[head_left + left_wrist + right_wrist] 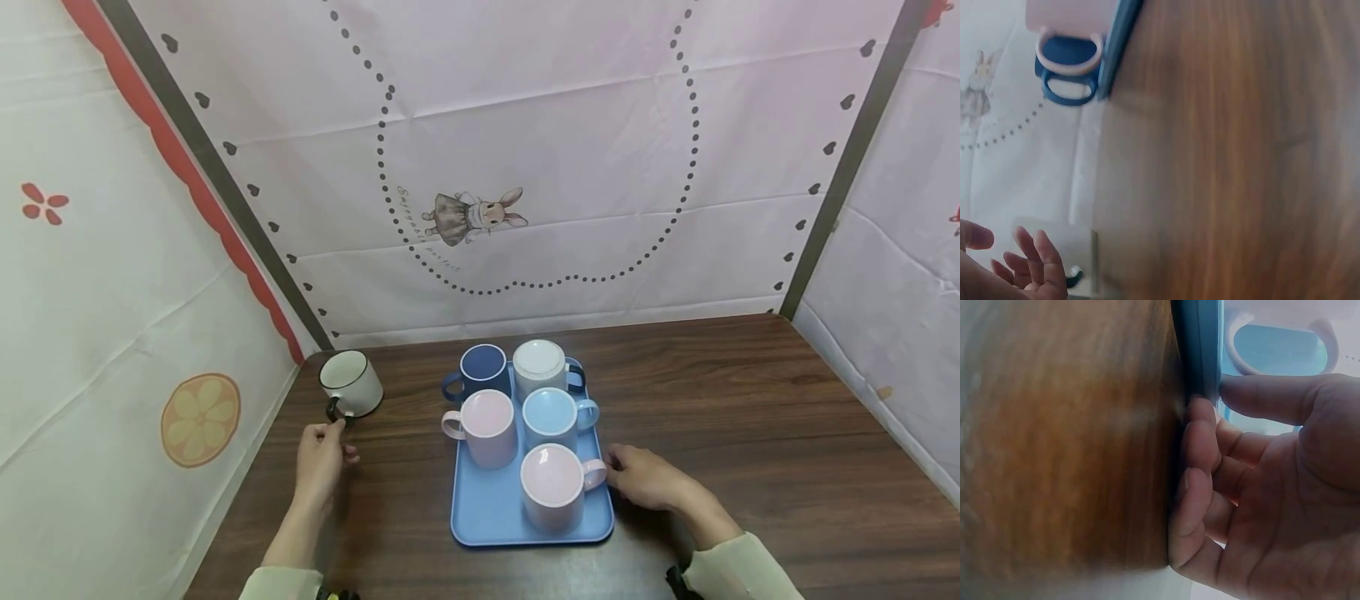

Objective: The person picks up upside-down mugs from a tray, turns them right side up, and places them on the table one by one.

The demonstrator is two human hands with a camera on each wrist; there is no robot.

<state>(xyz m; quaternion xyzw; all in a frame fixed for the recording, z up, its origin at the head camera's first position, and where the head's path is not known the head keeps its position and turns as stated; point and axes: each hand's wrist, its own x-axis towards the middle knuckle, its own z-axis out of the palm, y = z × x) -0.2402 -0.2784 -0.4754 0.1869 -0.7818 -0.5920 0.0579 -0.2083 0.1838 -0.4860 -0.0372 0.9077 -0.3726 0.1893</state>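
Probable step: picking up the white mug [362,393] for the blue tray [483,512].
It stands at the surface's [712,392] left; my left fingers [1049,259], parted and empty, lie near its handle [333,409]; my right fingers [1192,500] pinch the tray's rim. A handle grip seems needed next.

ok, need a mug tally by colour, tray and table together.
Pink mugs: 2
White mugs with dark handles: 2
Dark blue mug: 1
Light blue mug: 1
Total: 6
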